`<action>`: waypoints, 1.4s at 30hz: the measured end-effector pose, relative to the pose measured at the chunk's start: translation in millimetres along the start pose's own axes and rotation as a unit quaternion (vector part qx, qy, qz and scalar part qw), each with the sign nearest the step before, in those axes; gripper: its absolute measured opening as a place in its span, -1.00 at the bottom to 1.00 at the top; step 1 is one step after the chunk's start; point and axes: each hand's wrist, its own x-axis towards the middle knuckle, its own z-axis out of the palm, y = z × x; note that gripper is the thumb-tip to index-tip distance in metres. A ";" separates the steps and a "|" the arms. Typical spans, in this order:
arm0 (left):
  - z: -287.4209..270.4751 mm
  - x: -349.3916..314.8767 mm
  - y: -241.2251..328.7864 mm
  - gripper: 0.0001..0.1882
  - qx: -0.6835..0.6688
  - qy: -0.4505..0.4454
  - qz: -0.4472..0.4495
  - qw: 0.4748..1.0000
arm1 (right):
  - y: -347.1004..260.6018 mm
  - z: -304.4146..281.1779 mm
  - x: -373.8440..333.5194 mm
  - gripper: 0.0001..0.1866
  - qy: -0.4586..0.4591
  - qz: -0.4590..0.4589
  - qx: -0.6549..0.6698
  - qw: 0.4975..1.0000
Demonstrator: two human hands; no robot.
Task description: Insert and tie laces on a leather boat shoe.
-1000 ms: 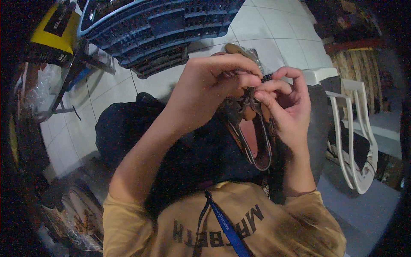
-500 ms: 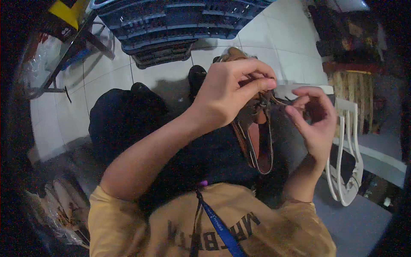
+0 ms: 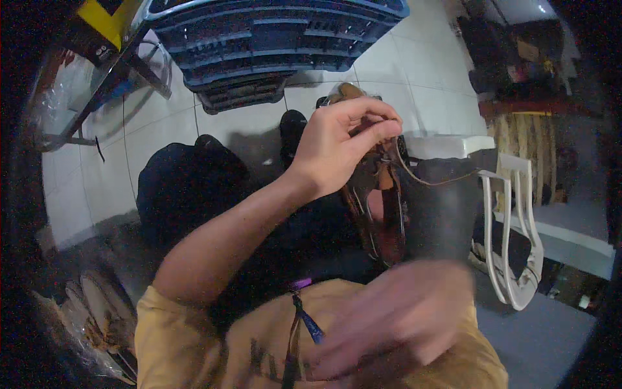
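Fingers [image 3: 377, 108] at shoe [image 3: 378, 205], tiled floor [image 3: 437, 70] beyond

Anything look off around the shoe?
Only the lace: it trails loose to the right from the left hand at the shoe, so looks untidy. No spill or damage visible; right hand is blurred.

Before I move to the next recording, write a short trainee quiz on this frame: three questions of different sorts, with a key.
1. Which hand is at the shoe?
2. True or false: the right hand is holding the lace.
3. What colour is the large crate at the top of the picture? A) red B) blue C) white

Key:
1. The left hand, with thumb and fingers pinched together.
2. False: the right hand is a blur in front of the yellow shirt, while the loose part of the lace trails rightward, apart from it.
3. B
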 end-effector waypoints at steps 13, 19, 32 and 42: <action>8.5 1.1 -1.3 -0.81 -0.026 -0.033 0.021 0.999 | 79.4 -60.3 -120.3 -0.84 0.577 0.055 -0.270 0.769; 12.5 2.3 1.7 -0.81 -0.017 -0.019 0.006 1.000 | 83.2 -64.9 -125.5 -0.86 0.555 0.045 -0.213 0.803; 12.2 -1.5 5.4 -0.82 0.043 0.020 0.022 0.999 | 83.4 -60.3 -112.9 -0.85 0.574 0.069 -0.096 0.811; 45.4 -14.0 -12.5 -0.82 0.049 0.018 0.081 0.995 | 98.4 -30.8 -141.7 -0.82 0.610 0.035 -0.109 0.784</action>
